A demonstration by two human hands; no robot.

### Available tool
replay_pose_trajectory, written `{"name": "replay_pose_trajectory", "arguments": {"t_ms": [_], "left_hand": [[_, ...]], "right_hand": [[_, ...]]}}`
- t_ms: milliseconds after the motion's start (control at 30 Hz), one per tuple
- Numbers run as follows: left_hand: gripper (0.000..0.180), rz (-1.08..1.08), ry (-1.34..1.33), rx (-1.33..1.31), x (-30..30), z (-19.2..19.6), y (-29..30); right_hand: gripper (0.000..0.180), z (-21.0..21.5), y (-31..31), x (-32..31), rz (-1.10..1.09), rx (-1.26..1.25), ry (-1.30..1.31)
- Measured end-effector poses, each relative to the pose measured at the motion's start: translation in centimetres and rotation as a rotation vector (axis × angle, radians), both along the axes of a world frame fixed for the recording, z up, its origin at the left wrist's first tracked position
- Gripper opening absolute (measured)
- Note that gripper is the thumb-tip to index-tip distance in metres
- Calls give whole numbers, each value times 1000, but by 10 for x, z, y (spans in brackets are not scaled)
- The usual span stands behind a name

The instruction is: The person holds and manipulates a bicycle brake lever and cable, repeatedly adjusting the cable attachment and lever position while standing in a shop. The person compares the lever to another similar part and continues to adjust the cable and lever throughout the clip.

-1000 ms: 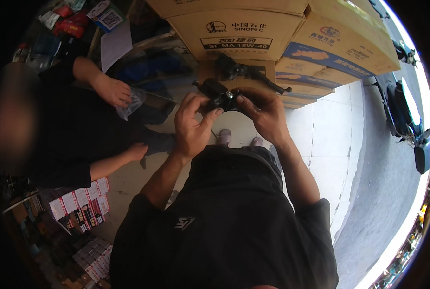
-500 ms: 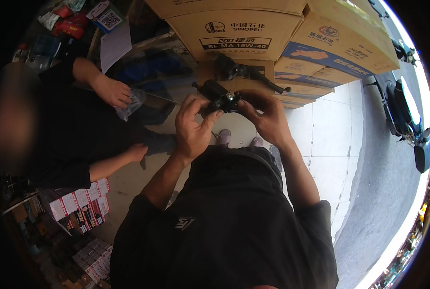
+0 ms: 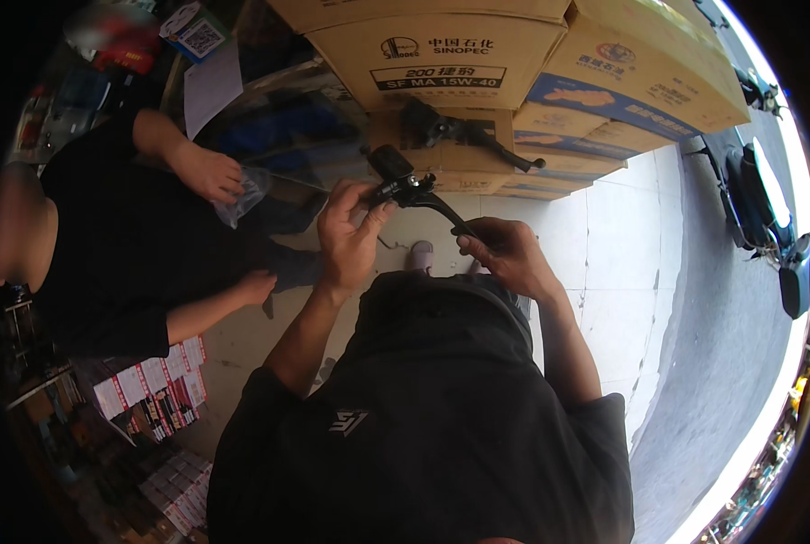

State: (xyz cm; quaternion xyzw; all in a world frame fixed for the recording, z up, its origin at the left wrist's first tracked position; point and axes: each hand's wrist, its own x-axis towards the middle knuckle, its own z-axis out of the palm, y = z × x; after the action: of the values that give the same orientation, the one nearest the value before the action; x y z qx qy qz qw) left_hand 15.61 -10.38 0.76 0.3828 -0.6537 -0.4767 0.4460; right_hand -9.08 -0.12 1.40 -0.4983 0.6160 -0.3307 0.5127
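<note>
A black motorcycle brake lever assembly [image 3: 390,164], with a boxy reservoir and a long curved lever, is held up in front of my body. My left hand [image 3: 349,238] grips it by the body below the reservoir, thumb and fingers closed. The lever's far end is pinched between the thumb and fingers of my right hand [image 3: 510,255]. Just beyond, a second black lever assembly [image 3: 467,136] rests on a cardboard box, its lever pointing right.
Stacked cardboard cartons [image 3: 441,54] rise ahead and to the right. At left stands a person whose hand [image 3: 213,174] holds a clear plastic bag [image 3: 244,195]. Small boxes [image 3: 155,381] are piled at lower left. A parked scooter [image 3: 758,199] is at far right.
My right hand has slid down and right, from the middle of the assembly to the lever's end. The assembly has turned, so the lever now shows. My left hand has shifted slightly left.
</note>
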Motion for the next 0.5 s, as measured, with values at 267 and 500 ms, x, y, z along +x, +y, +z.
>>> {"name": "replay_pose_trajectory", "arguments": {"t_ms": [267, 500], "left_hand": [[22, -89, 8, -15, 1, -11, -1], [23, -92, 16, -41, 3, -13, 3]], "right_hand": [[29, -13, 5, 1, -96, -103, 82], [24, -33, 6, 10, -197, -273, 139]]}}
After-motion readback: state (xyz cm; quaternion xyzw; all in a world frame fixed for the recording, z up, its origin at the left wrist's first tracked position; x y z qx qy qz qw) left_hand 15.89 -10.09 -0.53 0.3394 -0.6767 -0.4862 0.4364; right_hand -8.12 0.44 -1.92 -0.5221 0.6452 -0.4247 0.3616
